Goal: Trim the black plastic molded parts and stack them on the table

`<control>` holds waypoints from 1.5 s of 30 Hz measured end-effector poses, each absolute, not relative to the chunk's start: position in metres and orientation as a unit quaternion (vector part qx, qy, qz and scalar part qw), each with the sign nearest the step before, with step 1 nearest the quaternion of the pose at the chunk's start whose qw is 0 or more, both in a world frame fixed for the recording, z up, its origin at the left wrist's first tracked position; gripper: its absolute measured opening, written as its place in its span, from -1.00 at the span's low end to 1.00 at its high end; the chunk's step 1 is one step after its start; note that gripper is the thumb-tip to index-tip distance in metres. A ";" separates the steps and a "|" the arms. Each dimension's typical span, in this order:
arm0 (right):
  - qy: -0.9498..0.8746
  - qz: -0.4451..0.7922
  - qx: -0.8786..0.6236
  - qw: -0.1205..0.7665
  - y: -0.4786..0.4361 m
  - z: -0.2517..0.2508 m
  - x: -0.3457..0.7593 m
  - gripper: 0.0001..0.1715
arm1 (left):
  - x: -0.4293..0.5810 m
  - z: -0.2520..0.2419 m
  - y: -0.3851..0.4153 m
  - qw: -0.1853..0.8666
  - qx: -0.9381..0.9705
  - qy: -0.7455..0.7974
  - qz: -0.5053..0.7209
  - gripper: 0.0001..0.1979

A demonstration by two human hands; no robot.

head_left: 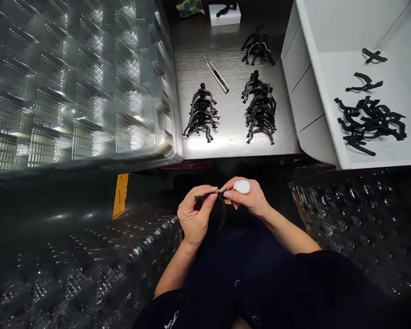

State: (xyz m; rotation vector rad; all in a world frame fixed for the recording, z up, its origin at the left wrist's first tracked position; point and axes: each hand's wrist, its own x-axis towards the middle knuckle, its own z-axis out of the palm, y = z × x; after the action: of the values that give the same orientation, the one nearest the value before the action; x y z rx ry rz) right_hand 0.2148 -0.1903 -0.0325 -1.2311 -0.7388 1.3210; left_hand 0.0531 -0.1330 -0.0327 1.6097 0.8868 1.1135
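In front of my body, below the table edge, my left hand (196, 214) pinches a small black curved plastic part (222, 212) between thumb and fingers. One thin arm of the part points left, another hangs down. My right hand (248, 197) closes on a small tool with a round white end (241, 186) and an orange piece (228, 201) beside the part. Its fingertips meet the part, and the tool's working end is hidden. On the metal table (226, 119) ahead, similar black parts stand in a left row (202, 112) and a right row (260, 107).
A silver utility knife (215, 74) lies between the rows. Stacked clear plastic trays (140, 91) fill the left. At right, a white bin (332, 151) holds loose black parts (370, 119). A white block (225, 15) stands at the back. Dark, shiny plastic-covered stacks (349, 224) flank me.
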 end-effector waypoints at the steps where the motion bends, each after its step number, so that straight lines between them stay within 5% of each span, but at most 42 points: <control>1: -0.332 0.550 -0.531 0.553 -0.190 -0.033 0.216 -0.59 | 0.052 -0.034 -0.133 0.484 0.652 0.367 0.454 -0.93; 8: -0.446 0.542 -0.517 0.490 -0.202 -0.039 0.241 -0.33 | 0.050 -0.031 -0.133 0.506 0.596 0.416 0.464 -0.91; 13: -0.389 0.580 -0.504 0.508 -0.204 -0.045 0.245 -0.46 | 0.051 -0.029 -0.136 0.497 0.598 0.405 0.481 -0.94; 21: -0.352 0.381 -0.586 0.623 -0.200 -0.042 0.245 -0.55 | 0.055 -0.029 -0.138 0.503 0.578 0.427 0.480 -0.90; 29: -0.404 0.388 -0.561 0.610 -0.210 -0.036 0.241 -0.64 | 0.061 -0.032 -0.139 0.511 0.580 0.439 0.458 -0.86; 36: -0.525 0.199 -0.594 0.577 -0.210 -0.031 0.240 -0.81 | 0.063 -0.033 -0.141 0.489 0.611 0.436 0.445 -0.88; 45: -0.634 0.084 -0.572 0.514 -0.209 -0.033 0.233 -0.69 | 0.069 -0.032 -0.141 0.430 0.666 0.403 0.457 -0.99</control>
State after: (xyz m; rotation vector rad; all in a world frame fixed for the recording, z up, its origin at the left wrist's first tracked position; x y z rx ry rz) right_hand 0.2333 -0.2089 -0.0325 -1.3753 -1.5233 0.2020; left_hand 0.0691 -0.1411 -0.0317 1.6609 1.0055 1.1402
